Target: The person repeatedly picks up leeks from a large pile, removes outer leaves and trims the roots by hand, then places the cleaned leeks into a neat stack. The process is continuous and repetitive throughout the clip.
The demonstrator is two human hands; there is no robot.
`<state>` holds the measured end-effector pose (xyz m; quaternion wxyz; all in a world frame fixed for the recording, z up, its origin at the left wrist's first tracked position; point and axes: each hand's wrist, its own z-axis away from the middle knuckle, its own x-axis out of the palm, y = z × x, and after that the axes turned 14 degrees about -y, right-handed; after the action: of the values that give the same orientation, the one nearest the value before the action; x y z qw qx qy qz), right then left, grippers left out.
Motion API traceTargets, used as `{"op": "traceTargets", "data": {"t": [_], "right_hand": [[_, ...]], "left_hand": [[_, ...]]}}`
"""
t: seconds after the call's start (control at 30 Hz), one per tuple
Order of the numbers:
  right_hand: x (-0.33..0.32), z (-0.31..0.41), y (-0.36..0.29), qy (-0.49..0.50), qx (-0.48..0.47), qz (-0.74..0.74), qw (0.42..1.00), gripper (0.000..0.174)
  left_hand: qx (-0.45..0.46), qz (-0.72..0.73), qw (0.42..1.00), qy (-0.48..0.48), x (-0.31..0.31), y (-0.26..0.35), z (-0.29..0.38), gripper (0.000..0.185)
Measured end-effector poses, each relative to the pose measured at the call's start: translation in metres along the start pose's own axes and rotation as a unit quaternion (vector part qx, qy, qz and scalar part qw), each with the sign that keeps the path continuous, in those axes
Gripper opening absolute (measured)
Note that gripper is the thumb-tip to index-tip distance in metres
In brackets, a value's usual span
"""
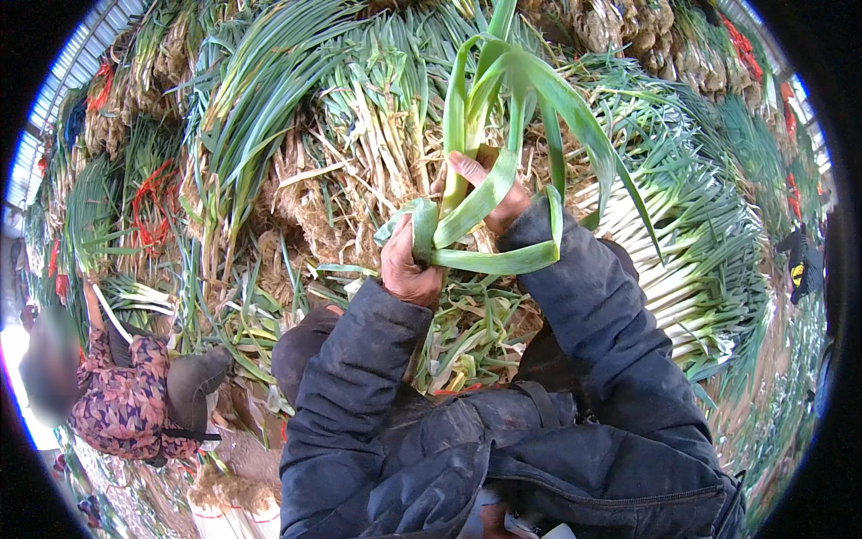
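My right hand (pixel 506 199) grips a long green onion (pixel 456 182) by its stem, with the thumb lying along it. The onion's broad green leaves rise above the hand and droop over to the right. My left hand (pixel 409 266), lower and to the left, is closed on a loosened leaf (pixel 495 261) that loops between both hands. Where the stem's lower end lies is hidden. Below my hands, torn leaves and peelings (pixel 465 337) cover the ground between my knees.
Unpeeled onions with dry roots (pixel 377 128) are heaped ahead. Peeled white-stemmed onions (pixel 663 269) lie stacked at my right. A person in a patterned top (pixel 124 397) works at the left, near red ties (pixel 151 209). White-stemmed bundles (pixel 232 509) rest at the lower left.
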<state>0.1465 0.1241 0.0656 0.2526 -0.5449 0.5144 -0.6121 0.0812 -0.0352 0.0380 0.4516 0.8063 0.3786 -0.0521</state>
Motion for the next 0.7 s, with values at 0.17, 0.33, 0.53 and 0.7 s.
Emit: {"op": "traceTargets", "data": {"t": [0.17,0.33,0.53,0.7], "right_hand": [[-0.009,-0.01,0.006,0.028,-0.041,-0.033,0.998,0.024],[-0.003,-0.015,-0.009,0.078,-0.078,-0.079,0.991,0.022],[-0.01,-0.015,-0.022,0.075,-0.078,-0.098,0.989,0.026],[-0.018,-0.017,-0.028,0.1,-0.075,-0.123,0.985,0.029]], "left_hand": [[-0.127,0.172,0.975,-0.067,0.013,0.0,0.015,0.027],[-0.214,0.169,0.961,-0.055,0.023,0.013,0.029,0.023],[-0.167,0.149,0.972,-0.071,0.026,0.026,0.042,0.019],[-0.19,0.138,0.971,-0.04,0.03,0.044,0.053,0.018]]}}
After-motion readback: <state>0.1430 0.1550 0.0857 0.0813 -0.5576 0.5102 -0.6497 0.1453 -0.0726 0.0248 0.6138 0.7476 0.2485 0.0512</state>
